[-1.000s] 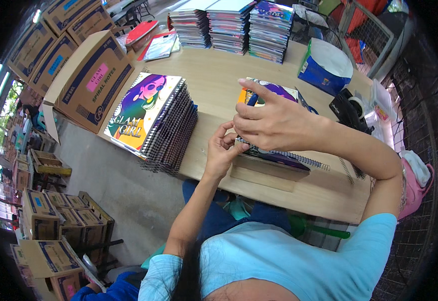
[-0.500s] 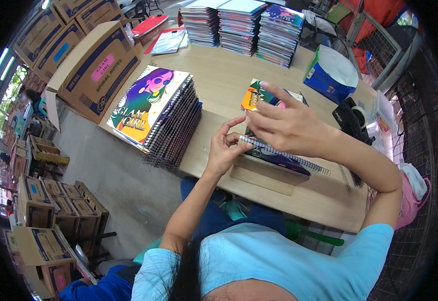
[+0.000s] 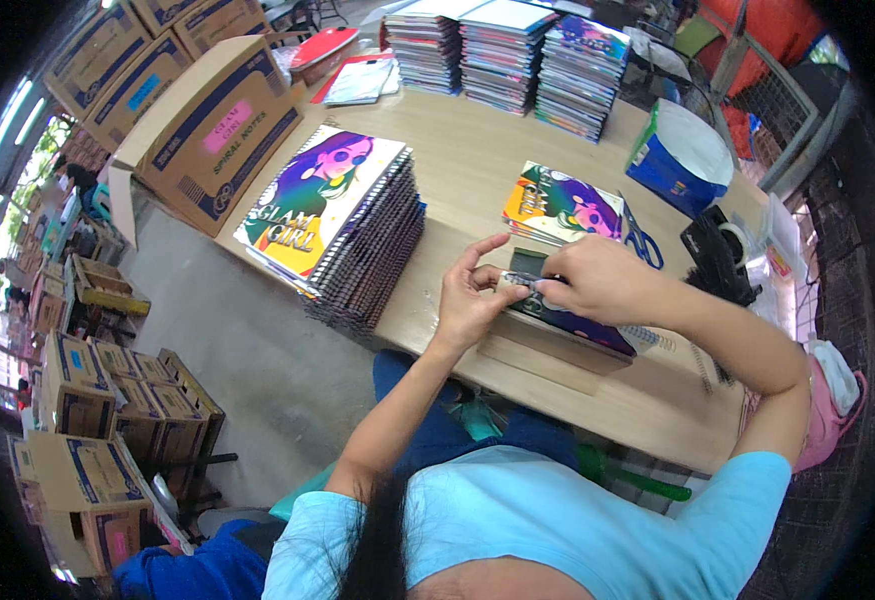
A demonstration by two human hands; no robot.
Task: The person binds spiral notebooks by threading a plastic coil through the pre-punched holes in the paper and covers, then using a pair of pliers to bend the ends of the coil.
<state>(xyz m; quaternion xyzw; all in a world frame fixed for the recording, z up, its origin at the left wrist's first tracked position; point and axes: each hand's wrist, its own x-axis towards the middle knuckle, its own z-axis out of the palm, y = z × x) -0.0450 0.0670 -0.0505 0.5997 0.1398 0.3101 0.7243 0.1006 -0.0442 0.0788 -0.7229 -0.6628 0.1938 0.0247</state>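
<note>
A dark-covered notebook (image 3: 587, 325) lies on a low wooden block (image 3: 537, 365) at the table's near edge. A spiral wire (image 3: 647, 338) runs along its near side, with its coils sticking out past the right end. At the left corner my left hand (image 3: 469, 305) pinches the notebook's edge between thumb and fingers. My right hand (image 3: 612, 282) has its fingers closed on the wire at that same corner, fingertips nearly touching the left thumb. The exact grip between the fingertips is too small to make out. Just beyond lie colourful unbound notebooks (image 3: 562, 200), with blue-handled scissors (image 3: 642, 243) beside them.
On the left stands a tall stack of spiral-bound notebooks (image 3: 332, 220), near a big cardboard box (image 3: 219, 135). More piles (image 3: 502, 60) line the far edge. To the right are a blue package (image 3: 682, 160), a black tape dispenser (image 3: 715, 250) and loose wire coils (image 3: 702, 368).
My right hand has come down from above the notebook, and its spread fingers have closed on the wire's left end. The left hand keeps its place at the corner. The view has shifted slightly.
</note>
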